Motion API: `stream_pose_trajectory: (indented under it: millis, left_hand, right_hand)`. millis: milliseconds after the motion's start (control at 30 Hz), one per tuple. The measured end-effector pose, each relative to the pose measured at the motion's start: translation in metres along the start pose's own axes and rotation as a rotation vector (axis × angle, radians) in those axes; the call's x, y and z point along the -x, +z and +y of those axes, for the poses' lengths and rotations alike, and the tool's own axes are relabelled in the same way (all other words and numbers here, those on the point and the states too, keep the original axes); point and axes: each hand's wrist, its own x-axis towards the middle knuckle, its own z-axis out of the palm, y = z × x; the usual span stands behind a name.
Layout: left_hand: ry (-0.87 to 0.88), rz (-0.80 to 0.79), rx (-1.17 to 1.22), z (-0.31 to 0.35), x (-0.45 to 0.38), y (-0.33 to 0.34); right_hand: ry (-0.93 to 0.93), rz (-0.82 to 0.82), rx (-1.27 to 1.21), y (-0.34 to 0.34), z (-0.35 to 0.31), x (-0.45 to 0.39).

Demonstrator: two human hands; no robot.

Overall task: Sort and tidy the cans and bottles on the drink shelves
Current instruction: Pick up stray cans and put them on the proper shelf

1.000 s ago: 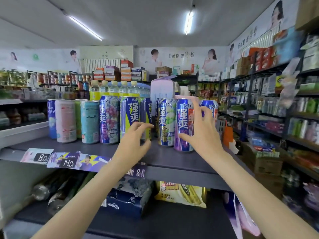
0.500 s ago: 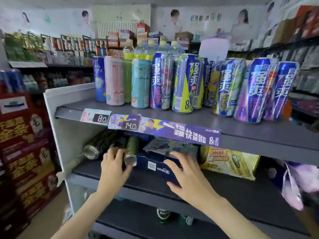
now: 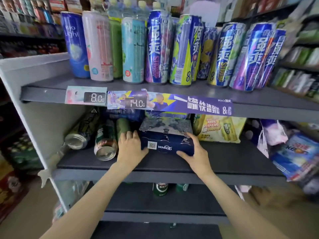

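Observation:
A dark blue carton [image 3: 165, 144] lies on the middle shelf [image 3: 233, 159]. My left hand [image 3: 130, 147] grips its left end and my right hand [image 3: 195, 150] grips its right end, thumb along the front face. To the left of the carton, three cans lie on their sides: a silver-ended one [image 3: 77, 137], a gold-ended one [image 3: 105, 145] and a green one [image 3: 122, 128] just behind my left fingers. Several tall cans [image 3: 158, 47] stand upright in a row on the upper shelf [image 3: 51, 88].
A yellow drink pack [image 3: 219, 130] sits right of the carton. Plastic-wrapped packs [image 3: 293, 157] hang over the shelf's right end. Price labels [image 3: 136, 102] line the upper shelf's front edge. Green bottles [image 3: 160, 188] stand on the lower shelf. The grey shelf side panel [image 3: 38, 109] closes the left.
Both hands dropped from the upright cans on the upper shelf to the middle shelf. They now clasp the blue carton's two ends, and my view has moved closer and lower.

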Motion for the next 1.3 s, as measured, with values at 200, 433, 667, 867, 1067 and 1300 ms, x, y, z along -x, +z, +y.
stream_pose_trajectory:
  millis: [200,433,667,867,1067,1300]
  left_hand:
    - [0.077,0.042,-0.034,-0.002,0.004,0.008]
    - [0.075,0.101,0.175,-0.01,0.013,0.002]
    - [-0.059,0.084,0.646,-0.004,-0.027,-0.025]
    - [-0.1,-0.101,0.888,0.027,-0.067,-0.012]
    - [-0.085,-0.09,0.981,0.022,-0.073,-0.005]
    - [-0.032,0.13,0.947,-0.001,-0.031,-0.01]
  right_hand:
    - [0.038,0.026,-0.029,-0.005,0.003,0.002]
    - [-0.032,0.022,0.126,-0.012,-0.016,0.004]
    - [-0.004,-0.036,0.242,0.012,-0.052,-0.078]
    - [0.172,-0.062,0.211,0.018,-0.041,-0.112]
    - [0.172,0.031,0.064,0.014,-0.036,-0.106]
    - [0.03,0.102,0.057,0.003,-0.045,-0.049]
